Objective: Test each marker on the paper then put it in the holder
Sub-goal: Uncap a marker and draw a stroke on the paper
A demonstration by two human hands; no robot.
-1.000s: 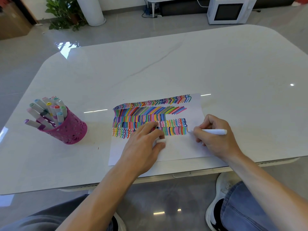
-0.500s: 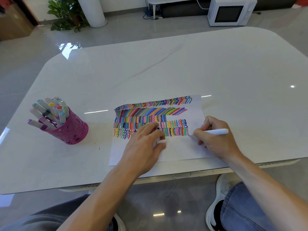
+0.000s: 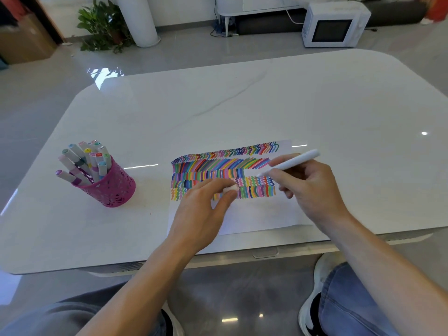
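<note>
Capping is looking like the step in hand. The right hand (image 3: 312,190) is gripping the white marker (image 3: 291,162) in curled fingers, its tail pointing toward two o'clock and its tip hanging over the squiggle row on the paper (image 3: 261,214); whether the tip is touching the sheet I cannot tell. The left hand (image 3: 203,209) is pinching a small white cap (image 3: 230,189) between thumb and fingertips, just at nine o'clock of that tip.

The next move is probably calling for the cap and tip to be lined up and pressed together, then for the marker to be carried to the pink holder (image 3: 114,190), which is standing well apart at nine o'clock of the paper on the white table (image 3: 242,105). Other markers (image 3: 82,161) are crowding the holder and leaning toward ten o'clock, so a gap is needing to be found among them. A microwave (image 3: 335,25) and a plant (image 3: 101,27) are sitting on the floor beyond, out of the way.
</note>
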